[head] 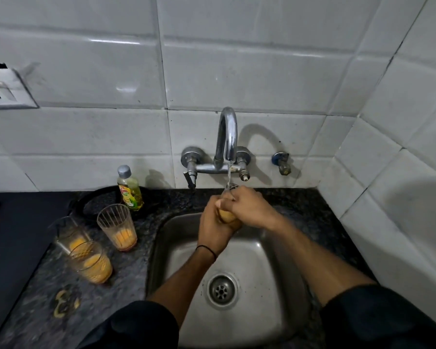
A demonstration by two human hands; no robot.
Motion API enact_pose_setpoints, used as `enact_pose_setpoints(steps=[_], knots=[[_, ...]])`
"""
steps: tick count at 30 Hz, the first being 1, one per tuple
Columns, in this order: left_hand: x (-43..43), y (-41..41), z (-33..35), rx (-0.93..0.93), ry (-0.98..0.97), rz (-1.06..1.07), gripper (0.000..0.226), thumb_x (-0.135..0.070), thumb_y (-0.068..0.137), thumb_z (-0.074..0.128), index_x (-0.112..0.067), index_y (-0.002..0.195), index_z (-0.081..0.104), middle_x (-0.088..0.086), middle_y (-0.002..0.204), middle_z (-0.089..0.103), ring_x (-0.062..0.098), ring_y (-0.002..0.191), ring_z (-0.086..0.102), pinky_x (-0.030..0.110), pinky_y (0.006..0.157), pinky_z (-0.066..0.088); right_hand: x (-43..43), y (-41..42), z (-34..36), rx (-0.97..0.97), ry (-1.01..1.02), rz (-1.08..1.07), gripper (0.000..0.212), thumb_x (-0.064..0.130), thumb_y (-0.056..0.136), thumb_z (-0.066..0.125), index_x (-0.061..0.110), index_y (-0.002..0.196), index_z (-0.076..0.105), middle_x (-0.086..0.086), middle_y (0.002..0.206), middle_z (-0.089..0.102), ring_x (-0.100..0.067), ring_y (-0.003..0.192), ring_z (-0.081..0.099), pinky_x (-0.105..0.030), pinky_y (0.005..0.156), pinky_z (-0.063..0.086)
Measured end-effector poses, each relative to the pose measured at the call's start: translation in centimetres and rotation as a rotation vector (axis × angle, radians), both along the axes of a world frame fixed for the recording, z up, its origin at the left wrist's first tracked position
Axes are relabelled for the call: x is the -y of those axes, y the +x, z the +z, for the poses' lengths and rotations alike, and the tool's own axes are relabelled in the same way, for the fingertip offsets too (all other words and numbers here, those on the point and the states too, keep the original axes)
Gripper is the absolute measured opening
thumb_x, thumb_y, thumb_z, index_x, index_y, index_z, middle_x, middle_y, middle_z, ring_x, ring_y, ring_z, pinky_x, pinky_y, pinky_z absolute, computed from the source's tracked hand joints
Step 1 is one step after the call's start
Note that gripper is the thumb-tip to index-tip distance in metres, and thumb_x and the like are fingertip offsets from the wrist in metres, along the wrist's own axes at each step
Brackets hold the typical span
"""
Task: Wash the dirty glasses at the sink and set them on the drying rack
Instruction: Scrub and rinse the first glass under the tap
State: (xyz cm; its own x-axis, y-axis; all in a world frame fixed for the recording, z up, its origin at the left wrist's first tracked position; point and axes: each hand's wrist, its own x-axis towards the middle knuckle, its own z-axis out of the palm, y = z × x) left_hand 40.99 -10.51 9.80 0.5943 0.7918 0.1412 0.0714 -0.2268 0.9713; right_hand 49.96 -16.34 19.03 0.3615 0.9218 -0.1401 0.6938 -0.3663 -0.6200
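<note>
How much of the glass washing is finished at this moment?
Done: nothing washed is in view yet. In hand: the left hand and right hand grip one glass under the running tap. Left: three glasses with orange residue wait on the counter.

White on tiles (237, 76); speckled black and grey on counter (126, 285); silver on sink (262, 260), chrome on tap (227, 132); yellow-green in bottle (130, 190) under grey cap (124, 171); orange in clear, ribbed glasses (117, 226); black for wristband (208, 250) and sleeves (388, 316).
</note>
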Motion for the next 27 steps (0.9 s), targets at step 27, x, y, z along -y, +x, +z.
enact_pose_setpoints(steps=[27], knots=[[-2.9, -2.3, -0.6, -0.136, -0.148, -0.187, 0.041, 0.001, 0.069, 0.081, -0.016, 0.104, 0.067, -0.005, 0.09, 0.074, 0.005, 0.082, 0.069, 0.023, 0.074, 0.055, -2.3, -0.5, -1.3, -0.149, -0.083, -0.062, 0.018, 0.019, 0.098, 0.058, 0.013, 0.083, 0.065, -0.004, 0.081, 0.064, -0.016, 0.076, 0.06, -0.032, 0.078, 0.052]])
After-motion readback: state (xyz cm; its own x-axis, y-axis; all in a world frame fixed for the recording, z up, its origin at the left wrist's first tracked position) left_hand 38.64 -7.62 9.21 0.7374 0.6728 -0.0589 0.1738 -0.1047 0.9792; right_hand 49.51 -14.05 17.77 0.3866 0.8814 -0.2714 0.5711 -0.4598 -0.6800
